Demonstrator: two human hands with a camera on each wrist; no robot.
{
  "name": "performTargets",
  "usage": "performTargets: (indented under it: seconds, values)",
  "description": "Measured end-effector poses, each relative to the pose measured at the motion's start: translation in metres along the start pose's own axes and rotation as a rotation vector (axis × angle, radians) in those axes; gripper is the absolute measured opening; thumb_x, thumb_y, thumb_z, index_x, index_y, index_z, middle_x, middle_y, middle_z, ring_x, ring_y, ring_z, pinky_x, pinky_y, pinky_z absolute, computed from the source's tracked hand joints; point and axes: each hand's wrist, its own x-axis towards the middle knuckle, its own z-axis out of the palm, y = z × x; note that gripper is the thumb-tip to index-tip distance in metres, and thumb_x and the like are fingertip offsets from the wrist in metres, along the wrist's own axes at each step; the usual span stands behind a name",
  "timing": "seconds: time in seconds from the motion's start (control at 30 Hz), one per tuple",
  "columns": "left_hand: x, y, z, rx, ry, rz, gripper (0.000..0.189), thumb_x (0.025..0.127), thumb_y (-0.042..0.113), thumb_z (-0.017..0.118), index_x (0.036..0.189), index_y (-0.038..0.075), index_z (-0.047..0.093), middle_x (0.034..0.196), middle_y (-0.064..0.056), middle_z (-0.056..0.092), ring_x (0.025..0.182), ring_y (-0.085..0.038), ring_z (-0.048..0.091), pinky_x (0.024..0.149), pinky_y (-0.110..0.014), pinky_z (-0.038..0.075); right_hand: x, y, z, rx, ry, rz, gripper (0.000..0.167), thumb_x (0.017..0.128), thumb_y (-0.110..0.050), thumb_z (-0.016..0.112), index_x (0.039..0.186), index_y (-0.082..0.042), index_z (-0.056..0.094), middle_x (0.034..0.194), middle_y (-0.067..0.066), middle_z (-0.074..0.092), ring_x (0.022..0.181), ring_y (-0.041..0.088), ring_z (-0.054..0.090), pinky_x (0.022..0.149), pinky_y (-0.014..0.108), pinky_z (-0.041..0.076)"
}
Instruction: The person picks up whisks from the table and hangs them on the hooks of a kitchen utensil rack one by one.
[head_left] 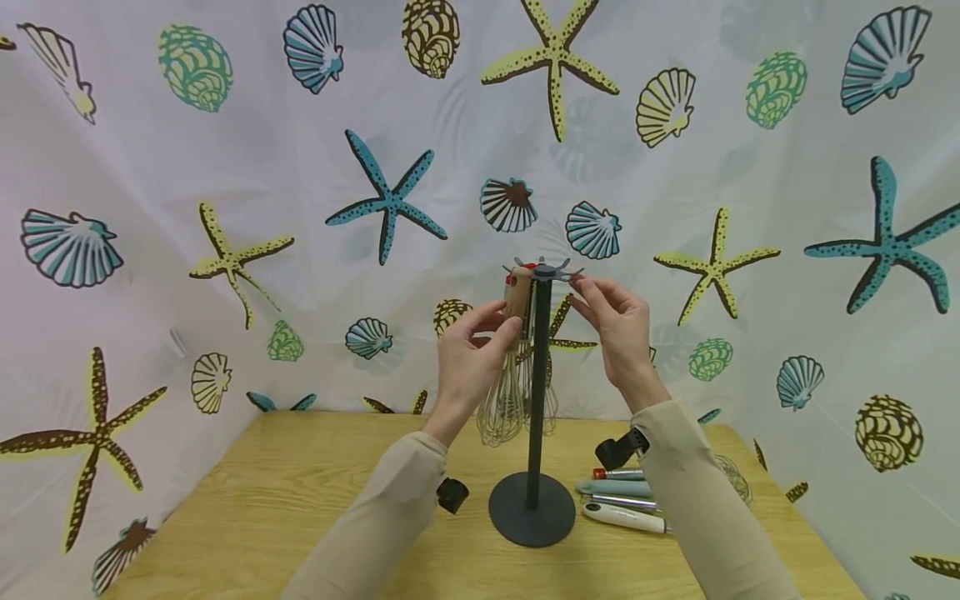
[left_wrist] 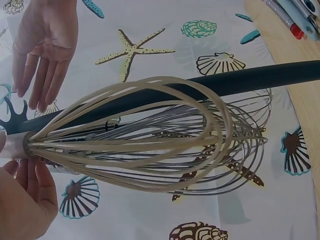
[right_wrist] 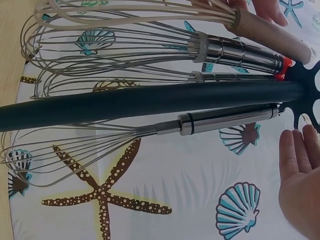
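A dark utensil stand with a ring of hooks on top rises upright from its round base. My left hand holds a whisk with a wooden handle between thumb and fingers, the handle's end up at the hooks; its pale wires point down. With thumb and fingertips, my right hand pinches a hook on the right side. Beside the wooden one hang a metal-handled whisk with a red end, a thinner whisk, and another steel whisk across the pole.
Several more utensils lie on the wooden table right of the base, among them a white handle, a teal handle and a red-tipped one. Wire loops show past the right sleeve. A patterned curtain surrounds the table.
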Motion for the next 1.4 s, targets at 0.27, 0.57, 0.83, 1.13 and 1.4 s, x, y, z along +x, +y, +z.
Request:
performTargets:
  seconds: [0.27, 0.57, 0.83, 1.13, 1.4]
  values:
    - [0.009, 0.001, -0.001, 0.063, 0.009, 0.042, 0.03, 0.093, 0.029, 0.069, 0.119, 0.015, 0.07, 0.1, -0.004, 0.07, 0.089, -0.014, 0.063, 0.072, -0.033, 0.052, -0.006, 0.007, -0.011, -0.101, 0.002, 0.027, 0.018, 0.095, -0.017, 0.066, 0.103, -0.002, 0.07, 0.096, 0.001, 0.074, 0.096, 0.019, 0.071, 0.085, 0.035, 0.057]
    - [0.022, 0.001, -0.002, 0.074, 0.05, 0.075, 0.036, 0.092, 0.034, 0.069, 0.121, 0.013, 0.069, 0.099, -0.003, 0.07, 0.089, -0.014, 0.063, 0.073, -0.027, 0.048, -0.021, 0.027, -0.028, -0.225, -0.016, 0.091, 0.018, 0.095, -0.023, 0.066, 0.103, -0.007, 0.071, 0.094, -0.004, 0.073, 0.089, 0.013, 0.071, 0.082, 0.036, 0.058]
    - [0.034, 0.007, 0.001, 0.04, 0.07, 0.1, 0.039, 0.092, 0.036, 0.069, 0.123, 0.013, 0.067, 0.111, -0.009, 0.067, 0.096, -0.017, 0.062, 0.08, -0.036, 0.049, -0.034, 0.044, -0.037, -0.246, -0.007, 0.135, 0.022, 0.093, -0.024, 0.068, 0.105, -0.005, 0.071, 0.094, -0.001, 0.074, 0.087, 0.013, 0.071, 0.077, 0.03, 0.059]
    - [0.038, 0.005, 0.002, 0.053, 0.059, 0.151, 0.036, 0.091, 0.033, 0.071, 0.122, 0.015, 0.068, 0.113, -0.005, 0.064, 0.102, -0.021, 0.059, 0.076, -0.034, 0.05, -0.047, 0.058, -0.044, -0.235, 0.003, 0.192, 0.032, 0.094, -0.022, 0.068, 0.11, 0.005, 0.067, 0.092, -0.003, 0.074, 0.085, 0.012, 0.071, 0.076, 0.031, 0.059]
    - [0.04, 0.008, 0.001, 0.11, 0.054, 0.162, 0.037, 0.092, 0.034, 0.069, 0.123, 0.013, 0.067, 0.115, -0.007, 0.064, 0.105, -0.025, 0.059, 0.086, -0.04, 0.049, -0.05, 0.061, -0.047, -0.23, 0.01, 0.192, 0.015, 0.094, -0.022, 0.068, 0.102, -0.009, 0.071, 0.091, -0.003, 0.074, 0.085, 0.013, 0.071, 0.075, 0.03, 0.059]
